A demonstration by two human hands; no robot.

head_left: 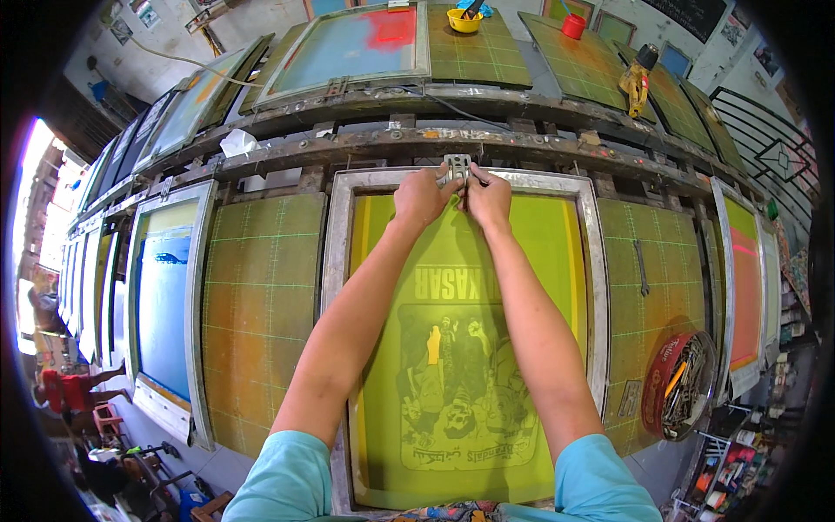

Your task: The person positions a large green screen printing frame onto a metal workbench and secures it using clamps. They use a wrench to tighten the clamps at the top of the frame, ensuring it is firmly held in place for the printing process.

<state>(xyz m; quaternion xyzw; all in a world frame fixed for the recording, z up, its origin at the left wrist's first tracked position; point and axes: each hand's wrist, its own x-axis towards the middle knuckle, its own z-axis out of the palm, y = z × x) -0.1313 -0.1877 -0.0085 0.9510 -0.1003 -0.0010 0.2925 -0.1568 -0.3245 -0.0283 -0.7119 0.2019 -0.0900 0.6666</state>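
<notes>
A screen-printing frame (336, 252) with yellow-green mesh (452, 383) lies in front of me, with a dark printed design across its middle. At the centre of its far edge sits a small metal hinge clamp (457, 163) with holes in it. My left hand (419, 197) is closed on the clamp's left side, fingers pinched together. From the other side, my right hand (490, 198) grips it with thumb and bent fingers. Any small part between the fingertips is hidden. Both arms reach straight out over the mesh.
Green-gridded boards (261, 304) flank the frame. On the right board lie a wrench (641, 265) and a round red tin (654, 383) of metal tools. Beyond the wooden rail (348, 146) are a yellow bowl (464, 23), a red cup (573, 27) and a yellow heat gun (637, 87).
</notes>
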